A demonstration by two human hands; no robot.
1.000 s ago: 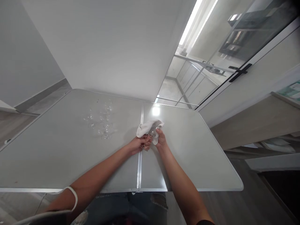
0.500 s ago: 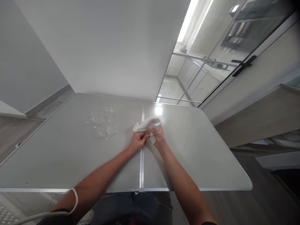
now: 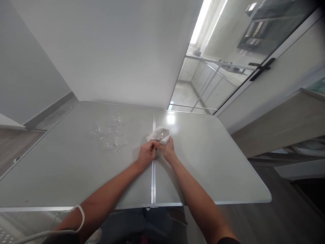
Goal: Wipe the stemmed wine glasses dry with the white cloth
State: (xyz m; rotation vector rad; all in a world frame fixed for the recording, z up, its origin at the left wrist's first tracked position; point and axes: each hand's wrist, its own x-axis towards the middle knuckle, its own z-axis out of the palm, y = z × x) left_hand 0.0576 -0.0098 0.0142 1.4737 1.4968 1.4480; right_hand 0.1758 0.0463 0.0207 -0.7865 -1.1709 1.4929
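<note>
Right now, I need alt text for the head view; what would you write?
The left hand and right hand meet at a clear glass vessel partly wrapped in white cloth, over the metal seam of a pale table. Clear items, too blurred to identify, sit left of the hands; a glass door is upper right.

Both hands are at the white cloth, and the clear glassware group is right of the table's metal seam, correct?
Not quite: in the head view the clear glassware group is left of the metal seam. The left hand and right hand are indeed at the white cloth.
</note>
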